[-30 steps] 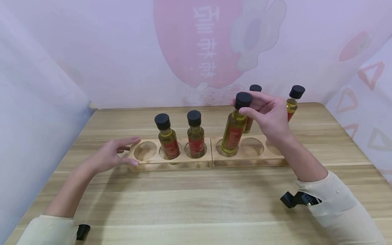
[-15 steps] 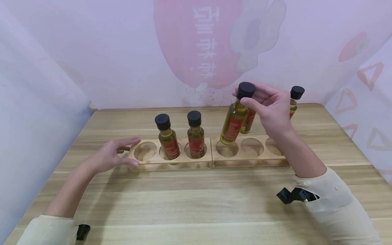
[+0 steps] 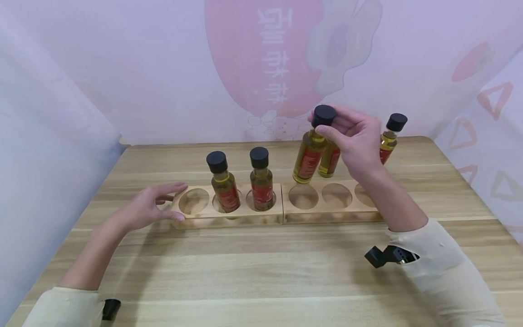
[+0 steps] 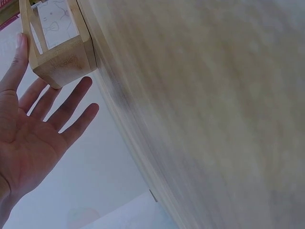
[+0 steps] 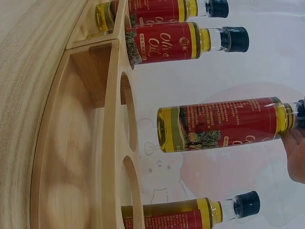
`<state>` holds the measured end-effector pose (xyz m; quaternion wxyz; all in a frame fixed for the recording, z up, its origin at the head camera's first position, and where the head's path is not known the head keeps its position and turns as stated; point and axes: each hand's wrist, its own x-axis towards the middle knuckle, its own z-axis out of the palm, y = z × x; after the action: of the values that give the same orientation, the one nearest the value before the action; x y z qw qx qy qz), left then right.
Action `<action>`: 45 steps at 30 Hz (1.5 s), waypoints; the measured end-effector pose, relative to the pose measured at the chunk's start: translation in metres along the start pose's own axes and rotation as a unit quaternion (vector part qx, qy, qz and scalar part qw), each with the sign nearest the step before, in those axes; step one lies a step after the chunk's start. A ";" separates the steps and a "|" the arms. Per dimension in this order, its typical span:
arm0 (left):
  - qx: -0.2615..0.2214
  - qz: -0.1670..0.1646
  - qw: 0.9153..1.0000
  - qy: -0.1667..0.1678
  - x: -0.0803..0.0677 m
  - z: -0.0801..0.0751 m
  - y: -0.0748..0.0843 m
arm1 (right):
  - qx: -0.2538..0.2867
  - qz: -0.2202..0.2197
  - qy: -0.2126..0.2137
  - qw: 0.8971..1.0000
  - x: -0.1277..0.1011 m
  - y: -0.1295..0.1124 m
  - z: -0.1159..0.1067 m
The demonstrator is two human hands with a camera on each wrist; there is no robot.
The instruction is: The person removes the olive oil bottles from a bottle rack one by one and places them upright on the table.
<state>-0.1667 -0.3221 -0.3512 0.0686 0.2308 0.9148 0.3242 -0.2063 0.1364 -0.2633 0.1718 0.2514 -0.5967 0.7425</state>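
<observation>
Right hand [image 3: 357, 141] pinches bottle [image 3: 309, 156] cap, above rack [image 3: 333, 213] | left hand [image 3: 149, 206] flat, maybe touching rack end

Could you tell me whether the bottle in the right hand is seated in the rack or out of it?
Out: the right hand holds the bottle by its cap, its base clear above the rack.

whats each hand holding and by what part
The right hand holds an oil bottle by its black cap. The left hand holds nothing.
</observation>
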 end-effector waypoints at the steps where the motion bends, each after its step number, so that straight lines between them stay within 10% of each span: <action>1: -0.001 -0.001 1.000 0.000 0.000 0.000 0.000 | 0.001 0.001 0.000 1.000 0.001 0.001 0.000; 45: 0.004 0.002 1.000 -0.002 0.001 0.002 0.003 | -0.090 0.086 0.028 0.992 0.009 0.049 0.004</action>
<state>-0.1658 -0.3190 -0.3509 0.0687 0.2333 0.9155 0.3204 -0.2403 0.1204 -0.2968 0.1461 0.1621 -0.6752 0.7046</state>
